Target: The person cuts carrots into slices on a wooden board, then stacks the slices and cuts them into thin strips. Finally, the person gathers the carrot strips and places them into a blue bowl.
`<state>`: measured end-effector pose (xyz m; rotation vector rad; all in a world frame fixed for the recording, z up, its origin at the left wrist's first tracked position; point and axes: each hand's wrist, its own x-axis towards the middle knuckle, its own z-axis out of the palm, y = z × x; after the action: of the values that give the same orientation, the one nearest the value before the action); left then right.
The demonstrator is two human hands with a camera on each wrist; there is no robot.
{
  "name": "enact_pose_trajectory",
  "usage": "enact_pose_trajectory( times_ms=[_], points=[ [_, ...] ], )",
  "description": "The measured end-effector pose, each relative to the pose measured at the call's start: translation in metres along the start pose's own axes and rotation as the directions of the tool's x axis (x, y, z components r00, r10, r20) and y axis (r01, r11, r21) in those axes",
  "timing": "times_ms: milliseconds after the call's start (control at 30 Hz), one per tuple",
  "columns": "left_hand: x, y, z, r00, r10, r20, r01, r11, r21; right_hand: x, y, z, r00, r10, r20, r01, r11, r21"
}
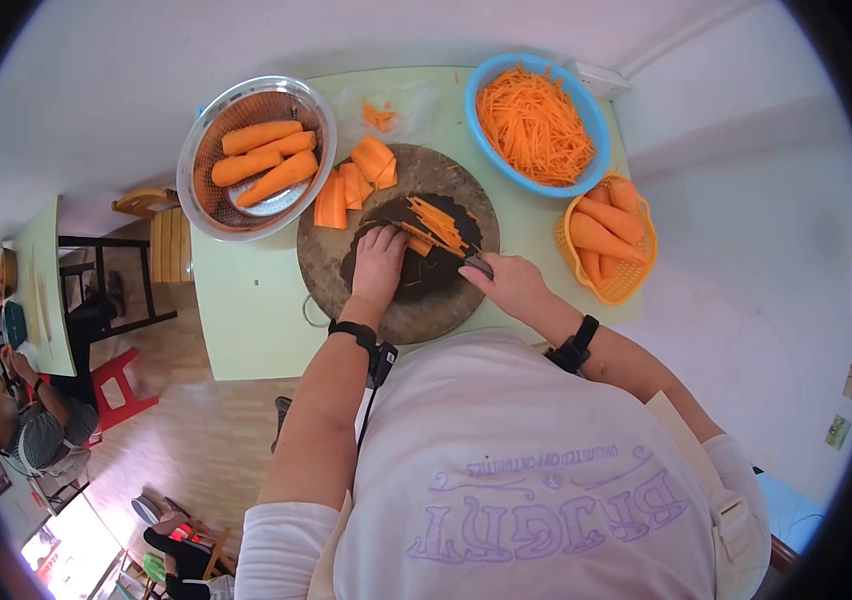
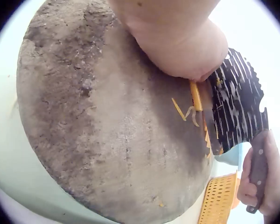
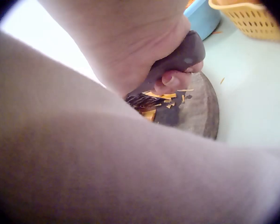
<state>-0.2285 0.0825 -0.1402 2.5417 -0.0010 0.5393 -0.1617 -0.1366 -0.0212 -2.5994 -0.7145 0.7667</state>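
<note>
On the round cutting board [image 1: 331, 265], the right hand [image 1: 518, 287] grips the dark handle [image 2: 258, 170] of a wide knife, whose dark, slotted blade [image 2: 238, 100] stands on the board in the left wrist view. The left hand [image 1: 379, 262] rests on a piece of carrot [image 2: 196, 96] right beside the blade; its fingertips are mostly hidden. Thin carrot strips [image 1: 438, 222] lie at the blade's far side. Flat carrot slices [image 1: 331, 203] are at the board's upper left. In the right wrist view the right hand [image 3: 130, 51] is wrapped round the handle.
A metal bowl [image 1: 191, 190] with several peeled carrots stands at the upper left. At the upper right are a blue bowl [image 1: 601, 125] of shredded carrot and a yellow basket [image 1: 618, 290] of whole carrots. Carrot scraps [image 1: 378, 117] lie behind the board. Other people sit at the left.
</note>
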Motion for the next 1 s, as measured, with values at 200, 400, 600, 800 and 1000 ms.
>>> enact_pose_trajectory(
  times_ms=[200,400,600,800,1000],
  points=[
    [0.001,0.0,-0.001,0.999,-0.007,0.036,0.007,1.0,0.019,0.001,0.0,0.0,1.0,-0.009,-0.01,0.009,1.0,-0.012],
    [0.0,-0.001,-0.001,0.998,-0.002,0.068,-0.002,0.998,0.067,0.002,-0.002,-0.003,1.0,0.002,0.018,-0.002,0.999,-0.036],
    [-0.001,-0.002,0.0,0.997,-0.008,0.075,0.003,0.998,0.065,0.009,-0.009,-0.01,0.994,0.04,0.098,-0.035,0.998,-0.056],
    [0.001,0.0,-0.001,0.999,-0.009,0.046,0.007,1.0,0.027,0.018,0.005,0.005,0.995,0.041,0.09,-0.048,0.996,0.074],
    [0.002,-0.001,-0.002,0.998,-0.005,0.066,0.003,1.0,0.022,0.012,-0.001,-0.005,0.994,0.076,0.081,-0.087,0.985,0.148]
  ],
)
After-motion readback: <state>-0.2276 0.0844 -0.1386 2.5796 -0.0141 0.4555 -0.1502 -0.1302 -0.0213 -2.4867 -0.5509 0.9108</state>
